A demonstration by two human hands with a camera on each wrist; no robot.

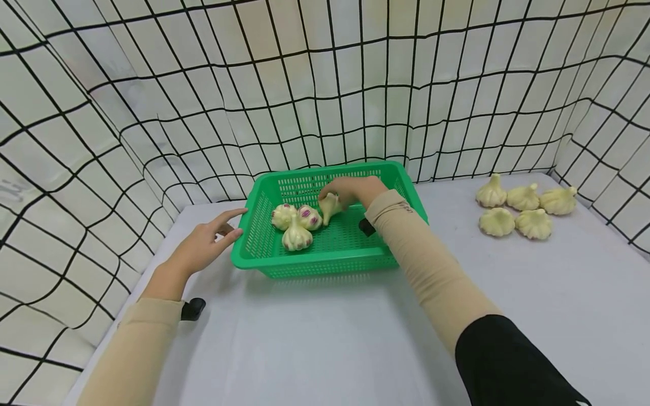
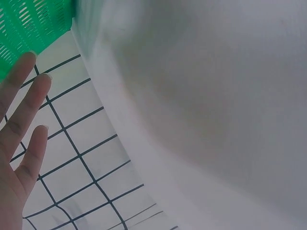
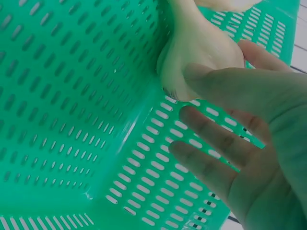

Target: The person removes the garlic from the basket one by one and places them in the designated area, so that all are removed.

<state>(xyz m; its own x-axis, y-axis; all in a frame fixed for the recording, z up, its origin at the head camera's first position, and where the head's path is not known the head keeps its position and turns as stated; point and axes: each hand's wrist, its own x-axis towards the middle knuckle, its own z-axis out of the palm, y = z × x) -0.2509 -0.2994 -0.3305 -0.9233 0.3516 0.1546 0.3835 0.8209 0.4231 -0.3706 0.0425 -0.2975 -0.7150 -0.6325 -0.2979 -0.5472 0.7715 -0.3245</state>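
A green slotted plastic basket sits on the white table. Inside its left half lie three garlic bulbs, some with purple patches. My right hand reaches into the basket and pinches another garlic bulb between thumb and fingers, close beside those three. In the right wrist view that garlic bulb is low in the basket, and the other fingers are spread beneath it. My left hand is at the basket's left rim, fingers extended and nothing in its grasp; the left wrist view shows three spread fingers.
Several pale garlic bulbs lie grouped on the table at the right. White walls with black netting rise behind the basket and along both sides. A black wrist device is on the left forearm.
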